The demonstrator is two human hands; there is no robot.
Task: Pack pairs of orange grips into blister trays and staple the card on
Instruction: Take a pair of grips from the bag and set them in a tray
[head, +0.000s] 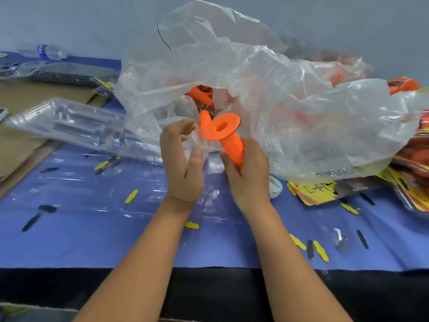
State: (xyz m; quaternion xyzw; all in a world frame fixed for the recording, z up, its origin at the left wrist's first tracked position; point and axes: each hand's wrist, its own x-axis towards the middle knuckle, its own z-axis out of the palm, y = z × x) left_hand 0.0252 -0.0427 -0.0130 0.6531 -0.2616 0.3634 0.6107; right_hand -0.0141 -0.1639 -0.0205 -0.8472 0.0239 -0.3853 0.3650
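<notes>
My right hand (249, 173) grips an orange grip (226, 133) by its shaft, with the round flange end pointing up and away. A second orange grip (204, 120) stands just behind it at the mouth of a big clear plastic bag (232, 73). My left hand (183, 159) hovers beside them with fingers loosely curled and holds nothing. More orange grips (200, 91) show inside the bag. A clear blister tray (67, 123) lies to the left on the blue table (92, 240). Yellow printed cards (313, 191) lie at the right.
Packed orange sets (415, 145) pile up at the far right. Yellow and black paper scraps (320, 251) litter the blue table. Brown cardboard (21, 145) and a dark tray stack (69, 74) sit at the left, a water bottle (50, 52) behind them. The table's black front edge runs near me.
</notes>
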